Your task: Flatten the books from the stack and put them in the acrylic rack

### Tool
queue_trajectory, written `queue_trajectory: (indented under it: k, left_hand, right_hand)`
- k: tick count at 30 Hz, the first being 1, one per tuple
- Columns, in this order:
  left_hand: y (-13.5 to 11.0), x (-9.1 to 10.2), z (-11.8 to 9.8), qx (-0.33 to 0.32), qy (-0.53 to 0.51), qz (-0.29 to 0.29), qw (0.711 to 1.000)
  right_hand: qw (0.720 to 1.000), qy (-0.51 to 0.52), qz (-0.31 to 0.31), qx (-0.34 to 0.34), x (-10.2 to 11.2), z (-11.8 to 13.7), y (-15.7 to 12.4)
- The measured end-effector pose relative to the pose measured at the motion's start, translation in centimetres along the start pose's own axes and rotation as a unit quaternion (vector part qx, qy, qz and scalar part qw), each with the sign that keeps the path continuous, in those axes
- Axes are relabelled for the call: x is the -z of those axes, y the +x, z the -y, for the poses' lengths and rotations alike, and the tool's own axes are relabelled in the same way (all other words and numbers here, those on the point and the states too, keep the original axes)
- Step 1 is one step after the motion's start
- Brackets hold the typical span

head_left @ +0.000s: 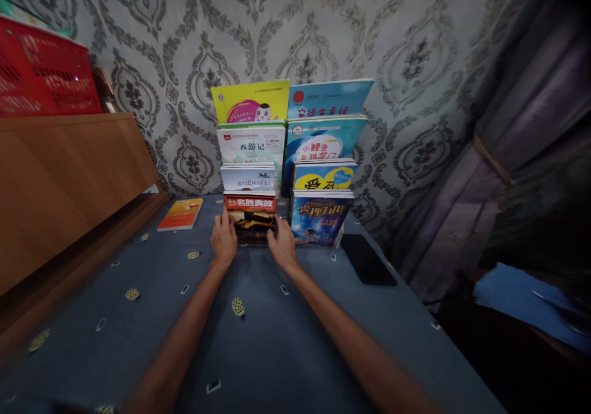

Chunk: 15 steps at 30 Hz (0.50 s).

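Observation:
A tiered rack of books stands against the patterned wall on a blue cloth-covered table (258,340). My left hand (224,239) grips the left edge of the front-left book, a red-and-dark one (250,214) in the lowest tier. My right hand (282,244) holds that book's right edge, fingers curled on it. Beside it on the right stands a dark blue starry book (319,217). Behind rise a white book (252,146), a yellow book (250,101) and blue books (329,99).
An orange book (181,213) lies flat at the far left of the table. A black phone (368,259) lies to the right of the rack. A wooden headboard (60,180) with a red crate (44,72) flanks the left. Tied curtains (508,174) hang on the right.

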State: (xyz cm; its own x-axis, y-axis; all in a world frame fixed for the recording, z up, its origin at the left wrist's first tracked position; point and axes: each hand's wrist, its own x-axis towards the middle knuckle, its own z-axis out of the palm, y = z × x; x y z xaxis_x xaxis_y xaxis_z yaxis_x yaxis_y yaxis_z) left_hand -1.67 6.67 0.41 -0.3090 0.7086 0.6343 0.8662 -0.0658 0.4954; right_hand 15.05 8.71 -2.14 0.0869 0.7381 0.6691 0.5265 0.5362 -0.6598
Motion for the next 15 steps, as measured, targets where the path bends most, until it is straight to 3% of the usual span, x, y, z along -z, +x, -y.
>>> queue_trajectory:
  k: [15]
  left_hand:
    - [0.00, 0.45, -0.29, 0.002, 0.046, 0.032, 0.998]
  right_hand:
    - [0.999, -0.014, 0.026, 0.016, -0.16, -0.74, 0.05]
